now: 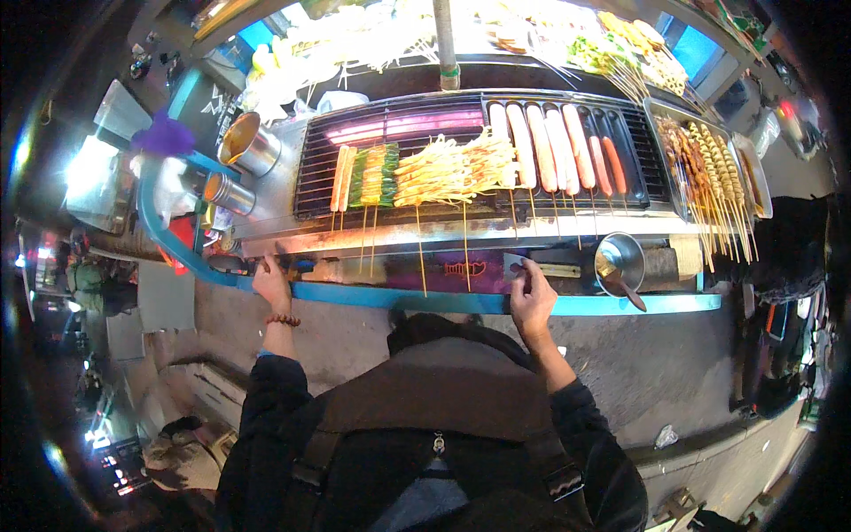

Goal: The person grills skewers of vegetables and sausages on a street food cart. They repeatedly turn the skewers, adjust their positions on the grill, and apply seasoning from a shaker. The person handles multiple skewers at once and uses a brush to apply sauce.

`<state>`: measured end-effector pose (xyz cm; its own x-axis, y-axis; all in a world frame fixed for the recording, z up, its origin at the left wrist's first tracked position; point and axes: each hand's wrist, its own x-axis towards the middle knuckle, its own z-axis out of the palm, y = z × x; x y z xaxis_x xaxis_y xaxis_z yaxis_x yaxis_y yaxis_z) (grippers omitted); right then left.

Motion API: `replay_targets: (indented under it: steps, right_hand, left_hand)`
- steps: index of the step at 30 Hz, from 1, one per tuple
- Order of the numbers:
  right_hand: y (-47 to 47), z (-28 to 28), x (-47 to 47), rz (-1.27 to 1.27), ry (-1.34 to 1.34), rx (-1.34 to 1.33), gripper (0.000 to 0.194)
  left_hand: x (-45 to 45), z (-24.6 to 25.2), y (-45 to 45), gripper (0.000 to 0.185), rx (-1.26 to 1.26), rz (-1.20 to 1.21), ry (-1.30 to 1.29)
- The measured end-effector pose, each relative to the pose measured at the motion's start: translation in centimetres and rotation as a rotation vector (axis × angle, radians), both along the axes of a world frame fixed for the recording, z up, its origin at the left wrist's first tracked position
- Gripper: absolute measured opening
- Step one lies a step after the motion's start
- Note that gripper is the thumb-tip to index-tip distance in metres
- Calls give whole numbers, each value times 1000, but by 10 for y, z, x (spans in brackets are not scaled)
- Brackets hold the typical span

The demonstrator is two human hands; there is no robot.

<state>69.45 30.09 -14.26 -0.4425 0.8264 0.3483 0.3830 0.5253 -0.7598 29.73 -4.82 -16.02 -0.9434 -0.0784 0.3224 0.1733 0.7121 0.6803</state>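
Observation:
My left hand [271, 286], with a beaded bracelet at the wrist, is at the front left edge of the grill counter. Its fingers reach over the blue rail [399, 296]; whether they grip anything is unclear. My right hand [533, 299] is over the same rail, its fingers at a flat metal blade [512, 265]. A pale handle [560, 270] lies just right of those fingers; I cannot tell whether they hold the blade. Before me on the grill [316, 179] lie skewered enoki mushrooms [455, 169], a green-and-yellow skewered bundle [373, 176], two thin sausage-like sticks [342, 178] and several sausages [542, 146] on a black grooved tray [635, 173].
A metal cup [619, 259] with a brush-like tool stands at the right of the low shelf. Metal canisters [252, 143] stand left of the grill, and a tray [665, 159] of skewers stands right. Bare skewer ends overhang the front ledge [399, 241]. A post [445, 46] rises behind.

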Motion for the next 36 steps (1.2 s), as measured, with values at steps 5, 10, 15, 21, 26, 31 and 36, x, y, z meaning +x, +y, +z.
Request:
replay_targets:
  steps: [5,10,15,21,26,31,36]
  right_hand:
    - [4,2,0,17,73,94,48]
    - [4,-2,-3,-18,40,140,46]
    - [2,-5,-7,-107,9,79,41]
    - [2,-7,-9,-214,-98,164,25]
    - [1,-3,-12,-228,-109,119,18]
    - [-1,1,-15,-242,-142,134,22]
    - [1,-4,-16,-306,-109,116,23]
  left_hand:
    - [2,1,2,50,33,-21,-10]
    - [6,7,4,50,-5,-15,25]
    - [11,16,7,50,-60,-23,32]
    - [6,6,1,46,33,-77,-61]
    - [-1,-5,-3,45,84,-90,5]
    - [-4,-11,-6,43,156,-98,-128]
    - [-1,-3,-5,44,106,-180,5]
